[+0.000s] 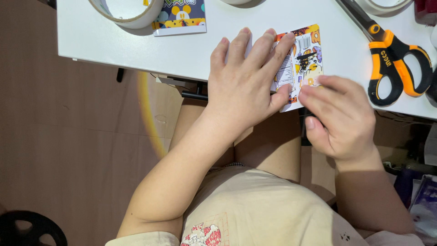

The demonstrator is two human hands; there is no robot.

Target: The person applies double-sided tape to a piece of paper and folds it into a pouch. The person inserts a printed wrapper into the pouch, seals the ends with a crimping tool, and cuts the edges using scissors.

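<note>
Orange-patterned card packet [304, 61] lies flat at the near edge of the white table [91, 36], one corner overhanging. My left hand [243, 77] presses on it, fingers spread flat. My right hand [339, 116] pinches its near corner, fingers curled. Farther off: one pair of orange scissors [393, 57], one tape roll [132, 13], one second packet [180, 16].
</note>
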